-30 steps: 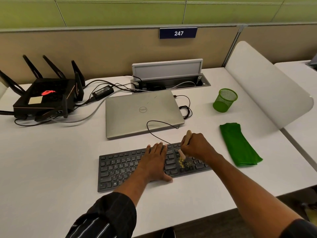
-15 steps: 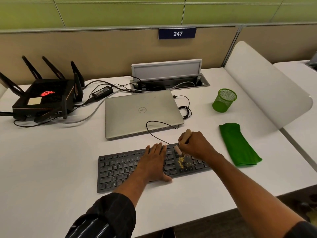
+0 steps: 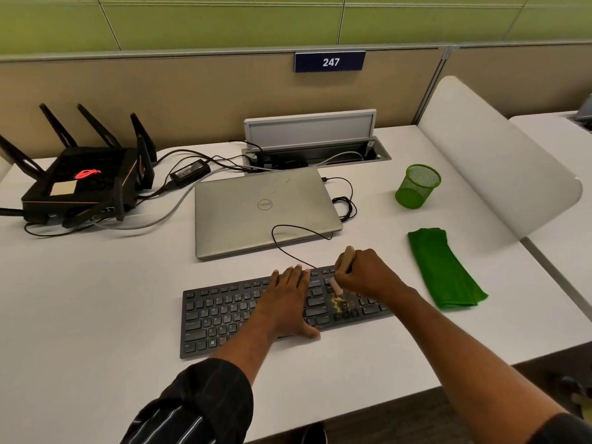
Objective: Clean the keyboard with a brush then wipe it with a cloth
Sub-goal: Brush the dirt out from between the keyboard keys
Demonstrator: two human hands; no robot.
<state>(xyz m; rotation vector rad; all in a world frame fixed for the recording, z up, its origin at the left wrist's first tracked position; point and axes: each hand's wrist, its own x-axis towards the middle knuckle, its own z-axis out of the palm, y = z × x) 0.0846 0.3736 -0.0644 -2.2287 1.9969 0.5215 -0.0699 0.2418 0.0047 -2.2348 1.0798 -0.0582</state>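
Note:
A black keyboard (image 3: 221,312) lies near the front edge of the white desk. My left hand (image 3: 288,299) rests flat on its middle keys, fingers spread. My right hand (image 3: 365,275) grips a small wooden-handled brush (image 3: 344,256), whose tip touches the keys right of centre. Yellowish crumbs (image 3: 338,304) lie on the keys just below the brush tip. A folded green cloth (image 3: 443,270) lies on the desk to the right of the keyboard, apart from both hands.
A closed silver laptop (image 3: 256,209) sits behind the keyboard, with a thin black cable (image 3: 288,232) looping over it. A green mesh cup (image 3: 418,185) stands at back right, a black router (image 3: 80,187) at back left. A white divider (image 3: 493,161) bounds the right.
My right hand and the brush have shifted slightly toward the keyboard's back edge, away from the crumbs. The left hand stays pressed on the keys.

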